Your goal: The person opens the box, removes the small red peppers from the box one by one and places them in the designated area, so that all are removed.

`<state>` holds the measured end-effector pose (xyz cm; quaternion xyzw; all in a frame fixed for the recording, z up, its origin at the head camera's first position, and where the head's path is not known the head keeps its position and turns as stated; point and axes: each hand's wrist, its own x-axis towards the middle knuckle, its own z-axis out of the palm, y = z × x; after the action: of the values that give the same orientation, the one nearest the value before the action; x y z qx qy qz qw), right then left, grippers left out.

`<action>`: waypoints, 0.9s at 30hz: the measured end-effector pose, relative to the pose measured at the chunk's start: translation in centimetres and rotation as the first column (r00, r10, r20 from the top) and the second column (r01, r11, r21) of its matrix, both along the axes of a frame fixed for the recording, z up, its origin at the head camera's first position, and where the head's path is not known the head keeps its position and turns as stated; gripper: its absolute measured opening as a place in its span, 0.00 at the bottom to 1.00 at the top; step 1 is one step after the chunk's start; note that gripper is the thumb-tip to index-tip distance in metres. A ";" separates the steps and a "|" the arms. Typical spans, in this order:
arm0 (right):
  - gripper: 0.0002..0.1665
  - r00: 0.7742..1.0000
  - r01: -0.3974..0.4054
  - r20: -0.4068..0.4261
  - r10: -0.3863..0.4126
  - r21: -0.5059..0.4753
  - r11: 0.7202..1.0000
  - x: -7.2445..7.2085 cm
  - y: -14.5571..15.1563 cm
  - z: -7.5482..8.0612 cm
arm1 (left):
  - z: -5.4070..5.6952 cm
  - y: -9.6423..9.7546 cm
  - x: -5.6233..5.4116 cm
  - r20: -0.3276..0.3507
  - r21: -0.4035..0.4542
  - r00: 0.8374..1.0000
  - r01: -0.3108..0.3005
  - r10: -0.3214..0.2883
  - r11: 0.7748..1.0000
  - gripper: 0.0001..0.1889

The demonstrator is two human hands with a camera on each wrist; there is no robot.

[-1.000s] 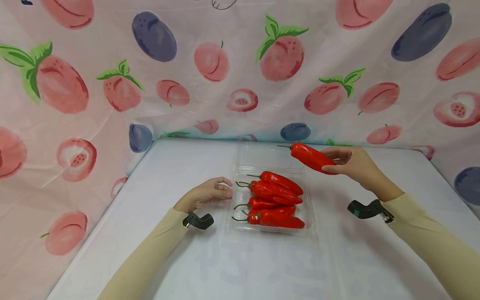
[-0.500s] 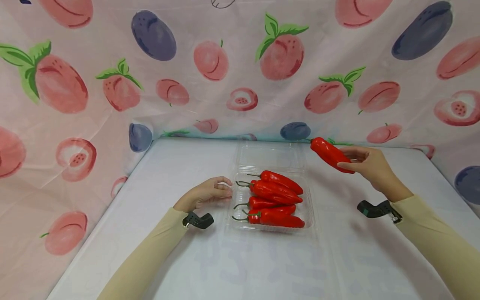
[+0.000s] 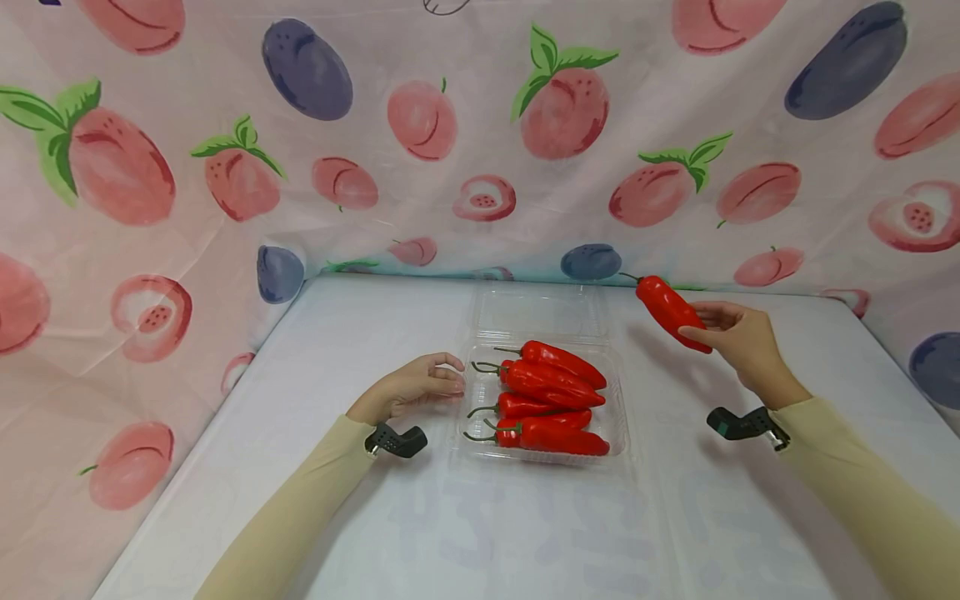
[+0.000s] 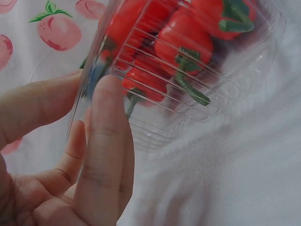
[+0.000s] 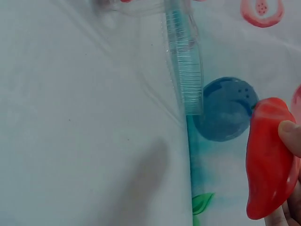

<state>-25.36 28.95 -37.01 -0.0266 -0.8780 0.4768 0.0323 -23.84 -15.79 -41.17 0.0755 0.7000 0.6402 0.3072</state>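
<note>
My right hand [image 3: 746, 346] holds a red chili pepper [image 3: 670, 310] by its lower end, in the air to the right of a clear plastic clamshell box [image 3: 617, 421]. The pepper is tilted, its green stem pointing up and left. In the right wrist view the thumb presses on the same pepper [image 5: 268, 160]. Several more red peppers [image 3: 551, 383] lie in the box, stems to the left. My left hand [image 3: 412, 385] pinches the box's left edge; in the left wrist view its fingers [image 4: 106, 136] are against the clear wall [image 4: 188, 110].
The clear lid [image 3: 540, 312] is folded back flat behind the box. A white cloth [image 3: 525, 533] covers the table. Behind and at the left hangs a fruit-print curtain [image 3: 487, 108]. Black camera mounts [image 3: 401, 440] sit at both wrists.
My right hand has carried the pepper to the right, away from above the box, then slightly back and lower. The left hand, the box and its peppers have stayed in place.
</note>
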 end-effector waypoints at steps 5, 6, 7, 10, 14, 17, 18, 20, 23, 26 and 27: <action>0.39 0.999 0.047 0.017 -0.046 -0.011 0.999 -0.3 -0.1 -0.8 | 0.0 -0.1 0.0 0.001 -0.012 1.000 -0.002 0.002 1.000 0.18; 0.39 0.998 0.055 0.022 -0.055 -0.015 0.998 -0.3 -0.2 -1.0 | 0.0 -0.1 0.0 0.002 -0.010 1.000 -0.001 0.001 1.000 0.18; 0.39 0.998 0.064 0.028 -0.063 -0.021 0.998 -0.4 -0.3 -1.1 | 0.0 -0.1 0.1 0.004 -0.009 1.000 0.000 0.000 1.000 0.18; 0.39 0.996 0.082 0.045 -0.081 -0.030 0.996 -0.6 -0.5 -1.5 | 0.1 -0.1 0.1 0.000 -0.003 1.000 0.006 -0.006 1.000 0.17; 0.39 0.993 0.097 0.073 -0.095 -0.036 0.995 -0.8 -0.6 -2.2 | 0.1 -0.1 0.1 -0.003 -0.008 1.000 0.010 -0.010 1.000 0.18; 0.40 0.991 0.106 0.090 -0.103 -0.029 0.994 -1.0 -0.6 -2.6 | 0.0 -0.2 0.0 0.001 -0.012 1.000 0.008 -0.008 1.000 0.18; 0.40 0.990 0.107 0.093 -0.104 -0.027 0.994 -1.1 -0.6 -2.8 | 0.0 -0.2 0.0 -0.001 -0.016 1.000 0.008 -0.008 1.000 0.18; 0.39 0.989 0.109 0.098 -0.107 -0.019 0.994 -1.1 -0.6 -3.0 | 0.0 -0.2 0.0 -0.004 -0.016 1.000 0.008 -0.008 1.000 0.18; 0.38 0.988 0.116 0.105 -0.116 0.003 0.993 -1.2 -0.7 -3.3 | 0.0 -0.2 0.0 -0.005 -0.016 1.000 0.005 -0.005 1.000 0.18; 0.37 0.985 0.124 0.119 -0.124 0.009 0.992 -1.4 -0.7 -3.6 | -0.1 -0.2 0.0 0.005 -0.007 1.000 -0.005 0.005 1.000 0.16; 0.37 0.984 0.126 0.122 -0.126 0.009 0.992 -1.5 -0.6 -3.8 | -0.1 -0.1 -0.1 0.007 -0.005 1.000 -0.007 0.007 1.000 0.15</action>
<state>-26.83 28.33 -40.79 -0.1114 -0.8751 0.4708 0.0084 -23.89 -15.93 -41.29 0.0700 0.7007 0.6399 0.3077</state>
